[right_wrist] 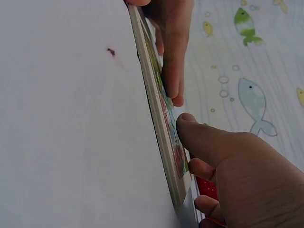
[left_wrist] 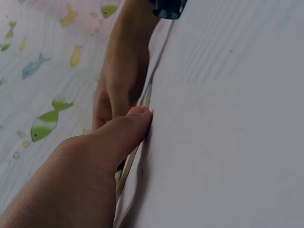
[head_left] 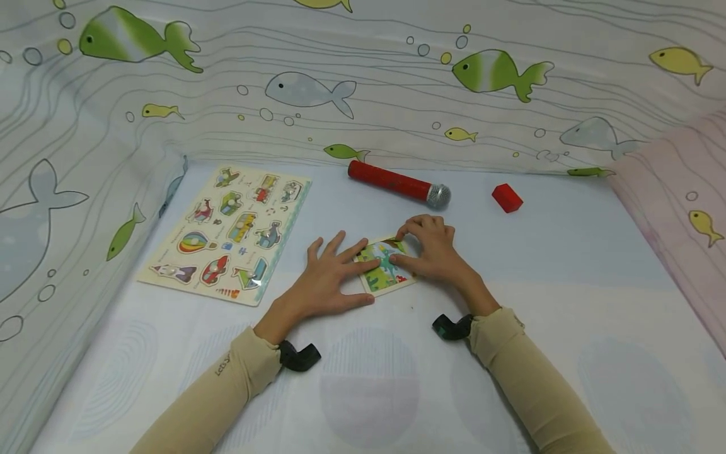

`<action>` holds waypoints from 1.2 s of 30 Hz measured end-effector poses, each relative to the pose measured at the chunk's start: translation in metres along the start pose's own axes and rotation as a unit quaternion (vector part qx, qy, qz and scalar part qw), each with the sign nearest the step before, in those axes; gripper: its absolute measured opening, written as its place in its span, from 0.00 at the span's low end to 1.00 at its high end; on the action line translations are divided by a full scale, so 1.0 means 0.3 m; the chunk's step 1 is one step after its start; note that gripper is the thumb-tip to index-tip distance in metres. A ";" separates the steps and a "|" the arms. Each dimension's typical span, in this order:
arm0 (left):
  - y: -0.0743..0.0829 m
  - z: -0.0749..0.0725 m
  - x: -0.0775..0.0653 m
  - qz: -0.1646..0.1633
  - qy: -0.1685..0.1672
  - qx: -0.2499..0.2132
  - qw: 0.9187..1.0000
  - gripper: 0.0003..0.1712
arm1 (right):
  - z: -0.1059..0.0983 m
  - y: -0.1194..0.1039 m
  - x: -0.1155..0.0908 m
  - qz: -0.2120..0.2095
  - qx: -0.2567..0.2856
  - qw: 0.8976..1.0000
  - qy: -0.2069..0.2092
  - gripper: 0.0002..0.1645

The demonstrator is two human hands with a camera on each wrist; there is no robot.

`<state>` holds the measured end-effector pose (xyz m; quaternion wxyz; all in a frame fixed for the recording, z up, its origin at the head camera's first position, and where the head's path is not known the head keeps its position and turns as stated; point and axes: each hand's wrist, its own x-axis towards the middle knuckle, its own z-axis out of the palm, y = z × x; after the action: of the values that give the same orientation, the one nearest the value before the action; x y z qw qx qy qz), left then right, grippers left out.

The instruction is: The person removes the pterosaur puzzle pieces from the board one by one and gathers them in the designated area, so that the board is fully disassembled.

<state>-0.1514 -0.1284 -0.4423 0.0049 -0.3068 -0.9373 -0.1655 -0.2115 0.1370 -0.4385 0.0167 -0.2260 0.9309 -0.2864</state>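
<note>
A small square wooden puzzle (head_left: 383, 282) with a bright picture, mostly green and blue, lies between the two hands. My left hand (head_left: 326, 284) is spread at its left side, a finger reaching onto the picture and the thumb along the near edge. On the right, my right hand (head_left: 433, 252) grips the puzzle, thumb on the picture and bent fingers at the far right corner. From the right wrist view, the puzzle (right_wrist: 161, 118) appears edge-on, with the right thumb (right_wrist: 187, 118) against its face. Parts of the picture are hidden under the fingers.
A large board of vehicle pictures (head_left: 227, 236) lies to the left. Behind the hands are a red microphone (head_left: 391, 180) with a silver head and a red block (head_left: 507, 198). Fish-printed cloth (head_left: 397, 107) rises at the back and sides of the table.
</note>
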 end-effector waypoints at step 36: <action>0.004 -0.006 -0.004 -0.001 -0.006 -0.017 1.000 0.38 | -0.008 -0.026 0.011 0.016 -0.010 1.000 -0.017 0.29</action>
<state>-0.1500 -0.1288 -0.4404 -0.0064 -0.3071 -0.9346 -0.1793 -0.2117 0.1311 -0.4318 0.0349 -0.2162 0.9368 -0.2728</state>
